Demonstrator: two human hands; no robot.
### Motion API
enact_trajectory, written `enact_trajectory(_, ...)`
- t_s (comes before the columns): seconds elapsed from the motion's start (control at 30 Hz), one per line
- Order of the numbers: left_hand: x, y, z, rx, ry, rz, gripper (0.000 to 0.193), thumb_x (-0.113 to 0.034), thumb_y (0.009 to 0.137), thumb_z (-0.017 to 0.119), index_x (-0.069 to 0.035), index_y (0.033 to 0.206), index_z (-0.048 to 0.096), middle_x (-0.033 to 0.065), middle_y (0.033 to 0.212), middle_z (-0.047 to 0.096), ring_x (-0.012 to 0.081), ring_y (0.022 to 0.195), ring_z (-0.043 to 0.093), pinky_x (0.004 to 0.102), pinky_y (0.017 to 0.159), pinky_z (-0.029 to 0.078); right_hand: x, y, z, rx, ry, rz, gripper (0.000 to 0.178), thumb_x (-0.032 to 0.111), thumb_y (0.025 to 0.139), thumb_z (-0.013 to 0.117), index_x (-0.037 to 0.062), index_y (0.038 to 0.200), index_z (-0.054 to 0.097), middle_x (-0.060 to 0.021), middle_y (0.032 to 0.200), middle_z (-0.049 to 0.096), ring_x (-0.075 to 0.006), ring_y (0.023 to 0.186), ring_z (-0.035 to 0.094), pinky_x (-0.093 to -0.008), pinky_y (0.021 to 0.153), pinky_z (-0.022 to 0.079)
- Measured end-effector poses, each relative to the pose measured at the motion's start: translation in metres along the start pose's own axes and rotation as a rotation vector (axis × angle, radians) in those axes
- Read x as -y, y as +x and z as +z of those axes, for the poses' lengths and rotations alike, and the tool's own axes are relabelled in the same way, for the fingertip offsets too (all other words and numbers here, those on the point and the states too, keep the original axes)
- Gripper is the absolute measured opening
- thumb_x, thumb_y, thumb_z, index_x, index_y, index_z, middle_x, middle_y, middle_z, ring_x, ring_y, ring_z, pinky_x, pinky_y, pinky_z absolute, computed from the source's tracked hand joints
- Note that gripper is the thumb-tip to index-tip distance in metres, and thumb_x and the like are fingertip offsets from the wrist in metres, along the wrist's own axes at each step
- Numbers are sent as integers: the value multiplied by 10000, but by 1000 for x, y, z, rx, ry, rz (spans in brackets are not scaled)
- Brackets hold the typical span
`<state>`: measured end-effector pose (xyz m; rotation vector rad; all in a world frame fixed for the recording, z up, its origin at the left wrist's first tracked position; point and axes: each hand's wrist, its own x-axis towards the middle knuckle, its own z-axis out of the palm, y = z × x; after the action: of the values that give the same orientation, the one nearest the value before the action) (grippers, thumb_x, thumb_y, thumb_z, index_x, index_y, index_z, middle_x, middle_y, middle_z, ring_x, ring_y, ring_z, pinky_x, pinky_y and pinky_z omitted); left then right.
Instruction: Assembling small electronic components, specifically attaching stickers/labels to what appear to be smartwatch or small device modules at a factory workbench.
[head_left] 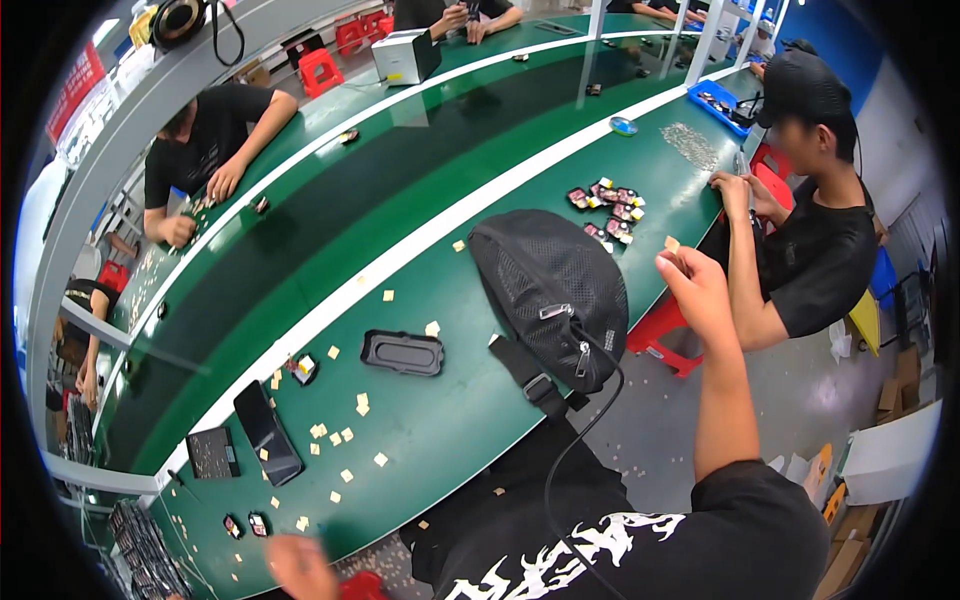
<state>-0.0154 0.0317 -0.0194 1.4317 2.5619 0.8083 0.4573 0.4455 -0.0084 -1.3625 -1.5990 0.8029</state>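
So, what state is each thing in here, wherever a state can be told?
Bare right hand, raised, pinching
Small tan square piece, held in that pinch
Bare left hand, blurred, grip unclear
Black mesh bag, bulging, closure unclear
Black rectangular phone, lying flat, screen dark
Black oblong plastic tray, flat, nothing visible inside
Blue rectangular plastic tray, not empty
Other tan squares, scattered loose

Tabletop (430,440) green, smooth, slight sheen; belt (330,230) at its far side darker, glossier. Backpack (545,270) at centre: matt black mesh cloth, shiny metal zip pulls (556,311), webbing strap (518,368). Tray (402,353): matt black plastic. Phone (268,435) on left: glossy dark face. Pale squares (381,460): matt, paper or wood, can't tell. Far-right blue bin (712,108): smooth plastic. Far-left stool (320,73): red plastic.
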Motion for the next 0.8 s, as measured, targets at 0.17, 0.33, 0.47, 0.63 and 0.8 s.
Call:
enact_trajectory(0.17,-52,-14,129,778,-275,410,223,-150,982,575,15,1109,654,179,1129,658,336,1028,622,427,937,476,-32,54,18,-131,-388,-39,408,269,810,791,-23,1079,694,-117,790,632,-216,717,618,-328,729,512)
enact_trajectory(0.33,-23,3,216,447,226,576,256,-241,974,549,-45,1064,688,168,1100,672,324,1014,637,456,924,485,-42,66,50,-44,-524,-47,575,367,787,807,67,1248,637,-146,1126,592,-304,1010,635,-396,881,518)
enact_trajectory(0.47,-28,14,222,503,230,589,262,-256,979,545,-46,1044,685,167,1080,670,323,997,637,451,910,487,-46,60,49,-54,-603,-116,461,334,835,767,115,1225,653,-112,1135,575,-313,997,640,-413,854,522)
enact_trajectory(0.63,-36,37,224,579,238,594,272,-276,985,540,-46,1019,682,166,1055,667,322,975,636,446,891,490,-43,49,53,-84,-570,-155,303,274,883,715,136,1150,682,-100,1125,574,-325,945,649,-437,808,518)
enact_trajectory(0.8,-39,38,220,666,236,531,287,-295,991,534,-47,995,679,164,1029,664,321,954,635,440,873,493,-41,43,59,-193,-625,-211,232,241,887,702,154,1102,698,-88,1146,604,-327,938,667,-442,796,533)
